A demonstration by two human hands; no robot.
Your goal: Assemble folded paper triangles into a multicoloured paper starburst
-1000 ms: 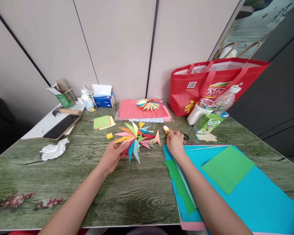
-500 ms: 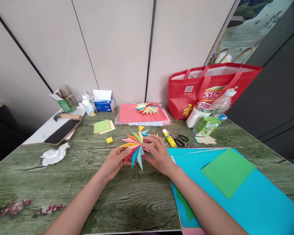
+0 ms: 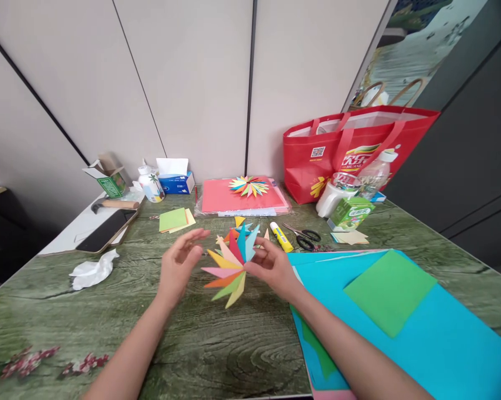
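Observation:
A fan of folded paper points (image 3: 229, 266) in many colours is held above the table by my right hand (image 3: 273, 266), thumb at its inner edge. My left hand (image 3: 179, 264) is off to its left, fingers apart and touching nothing. Behind the fan lie loose folded paper pieces (image 3: 239, 221), partly hidden by it. A yellow glue stick (image 3: 281, 237) rests just beyond my right hand, beside black-handled scissors (image 3: 304, 236). Farther back, a finished-looking ring of similar paper points (image 3: 249, 186) sits on a packet of red paper (image 3: 217, 194).
Blue paper sheets (image 3: 446, 333) with a green square (image 3: 392, 291) cover the right side. A red bag (image 3: 304, 166), a mug (image 3: 331, 199) and a green carton (image 3: 352, 214) stand behind. At left are a crumpled tissue (image 3: 93, 270), a phone (image 3: 104, 229) and a hammer (image 3: 117, 204).
My right hand let go of the glue stick, which lies on the table, and took the paper fan. My left hand released the fan and drew left. The fan has been turned round.

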